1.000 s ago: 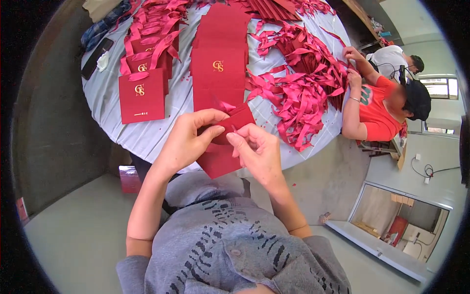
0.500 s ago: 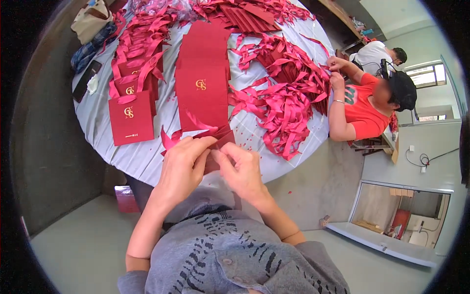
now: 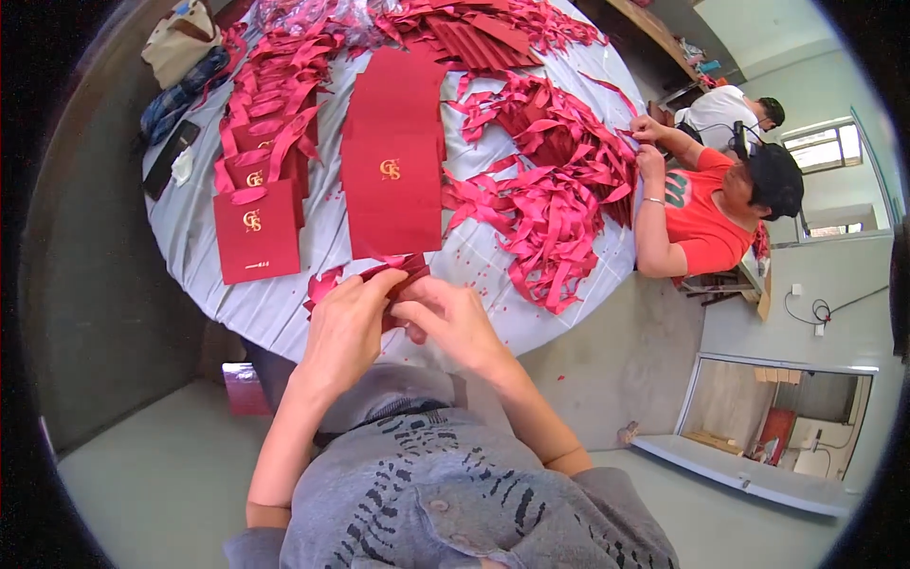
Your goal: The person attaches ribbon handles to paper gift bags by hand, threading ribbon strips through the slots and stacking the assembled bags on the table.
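Observation:
At the near edge of the table my left hand (image 3: 346, 322) is closed, thumb and fingers pinching the top of a small red paper bag (image 3: 414, 266). Pink ribbon (image 3: 325, 284) sticks out beside that hand. My right hand (image 3: 455, 321) has its fingers curled in against the same bag, close to my left fingertips; its exact grip is partly hidden. Just beyond lies a row of overlapping flat red bags (image 3: 393, 213), the front one bearing a gold emblem.
Red bags with ribbon handles (image 3: 258, 237) line the left of the round white-covered table (image 3: 256, 318). Ribboned bags (image 3: 559, 218) are heaped at right. A phone (image 3: 171, 152) lies far left. A co-worker in a red shirt (image 3: 706, 213) works at the right edge.
The bag in my hands has tilted, and less of it shows. My right hand has turned and shifted slightly left, its fingers curling in. The ribbon beside my left hand lies lower.

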